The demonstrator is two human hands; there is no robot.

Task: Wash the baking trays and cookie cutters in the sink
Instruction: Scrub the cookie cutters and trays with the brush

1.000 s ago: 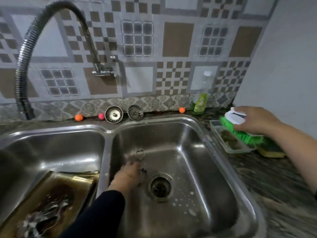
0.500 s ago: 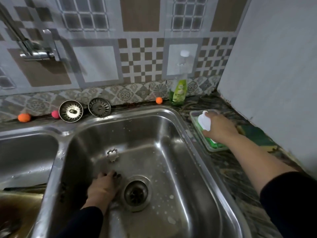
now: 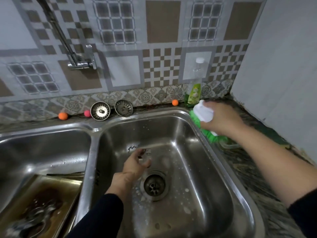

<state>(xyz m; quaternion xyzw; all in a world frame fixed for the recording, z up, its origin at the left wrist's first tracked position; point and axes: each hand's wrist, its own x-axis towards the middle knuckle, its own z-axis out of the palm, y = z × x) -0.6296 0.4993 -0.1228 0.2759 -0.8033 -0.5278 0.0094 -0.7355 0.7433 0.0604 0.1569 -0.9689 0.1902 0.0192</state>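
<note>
Clasped in the right hand [image 3: 221,117], a green brush [image 3: 197,120] hangs over the sink rim [image 3: 204,136]. Left hand [image 3: 135,164], fingers loosely curled, pinches a blurred cutter [image 3: 145,152] above the open basin floor; another cutter [image 3: 132,148] lies beside. Tray [image 3: 51,200] leans in the left basin.

Single head view, angled steeply down, close over double sink [image 3: 96,129], facing tiled wall [image 3: 163,48]

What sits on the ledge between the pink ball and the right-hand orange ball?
Head view: two round metal sink strainers, one beside the pink ball, the other further right; then bare ledge to the orange ball.
</note>
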